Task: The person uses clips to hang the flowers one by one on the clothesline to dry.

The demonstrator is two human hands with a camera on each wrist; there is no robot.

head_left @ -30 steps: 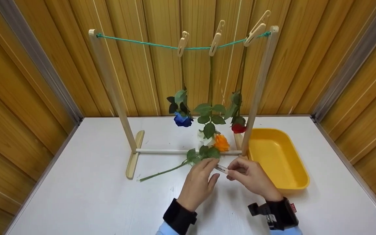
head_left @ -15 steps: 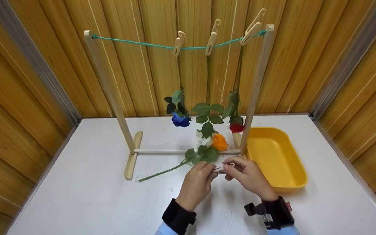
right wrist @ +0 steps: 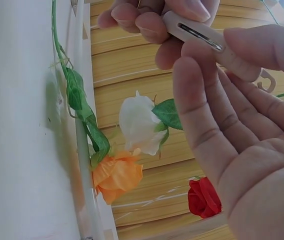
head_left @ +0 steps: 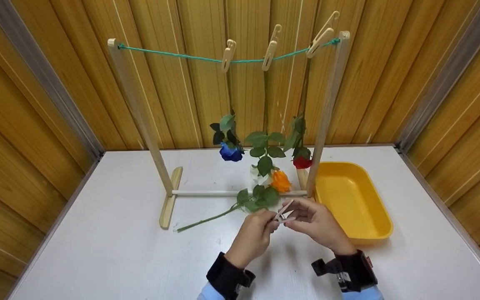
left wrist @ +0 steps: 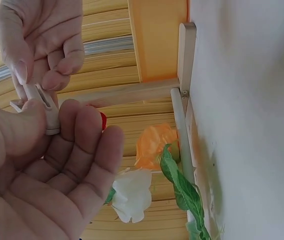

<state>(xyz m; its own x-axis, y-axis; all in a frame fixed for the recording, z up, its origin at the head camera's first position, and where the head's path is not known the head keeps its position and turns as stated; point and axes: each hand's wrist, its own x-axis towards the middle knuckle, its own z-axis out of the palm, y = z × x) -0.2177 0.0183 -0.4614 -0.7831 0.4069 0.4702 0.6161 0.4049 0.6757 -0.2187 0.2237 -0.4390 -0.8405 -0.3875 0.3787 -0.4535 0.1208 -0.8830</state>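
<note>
A pale clothespin (head_left: 282, 216) is held between my two hands over the table. My left hand (head_left: 249, 234) pinches one end of it between thumb and fingers. The other end is in the thumb and fingers of my right hand (head_left: 321, 227), where its two legs spread apart in the head view. From the right wrist, the clothespin (right wrist: 197, 37) shows its slot and metal spring. Just beyond the hands lies an orange rose (head_left: 281, 181), its green stem (head_left: 208, 220) stretching left across the table. Its leaves (head_left: 261, 198) are near my left fingers.
Beyond stands a wooden frame (head_left: 142, 108) with a green cord (head_left: 169, 53). Clothespins on it hold a blue rose (head_left: 231, 153), a white rose (right wrist: 139, 122) and a red rose (head_left: 302, 162) head-down. A yellow tray (head_left: 350, 200) sits right of the frame.
The clothespin has turned in my hands, and its legs now show spread apart. My left fingers have closed in on its end. The roses and frame have stayed in place.
</note>
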